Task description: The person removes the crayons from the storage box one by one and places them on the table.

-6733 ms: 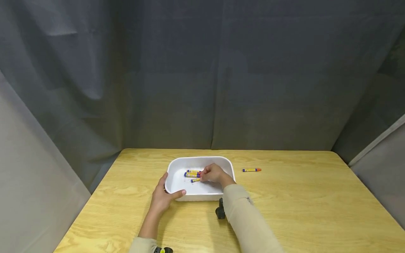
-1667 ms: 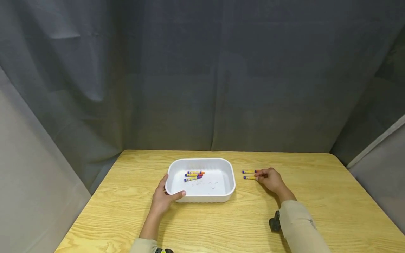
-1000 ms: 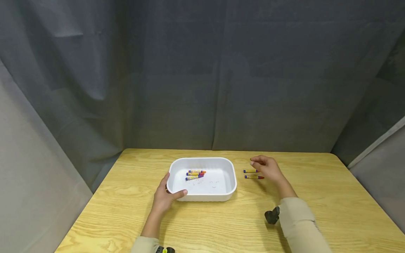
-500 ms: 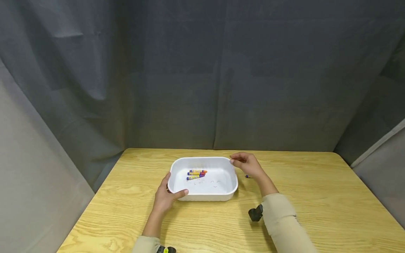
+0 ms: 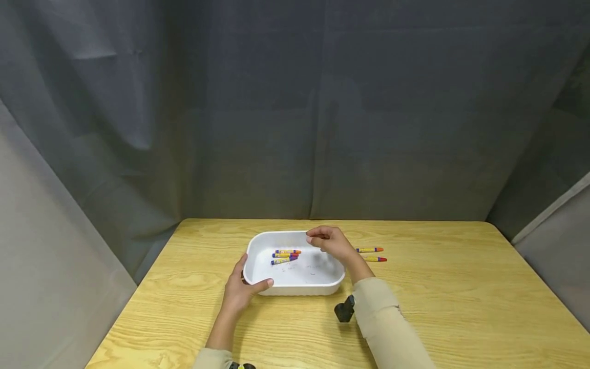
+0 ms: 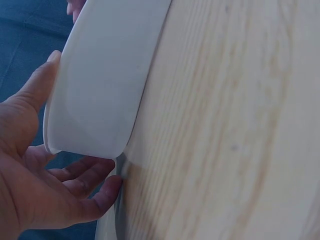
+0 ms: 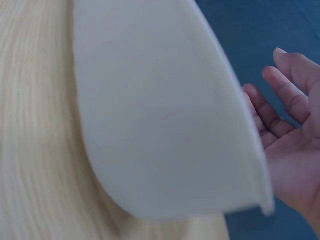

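A white tray sits mid-table with three crayons lying in its far-left part. My left hand grips the tray's near-left corner, thumb on the rim. The left wrist view shows the thumb on the rim and the fingers curled at the tray wall. My right hand hovers over the tray's far-right part, fingers relaxed and empty. In the right wrist view its bare palm shows beyond the tray's rim. Two more crayons lie side by side on the table right of the tray.
The wooden table is ringed by grey curtains at the back and both sides. A black wrist camera hangs under my right forearm, just in front of the tray.
My right hand let go of a crayon beside the one on the table, then swung left, empty, over the tray. The left hand kept its hold on the tray corner.
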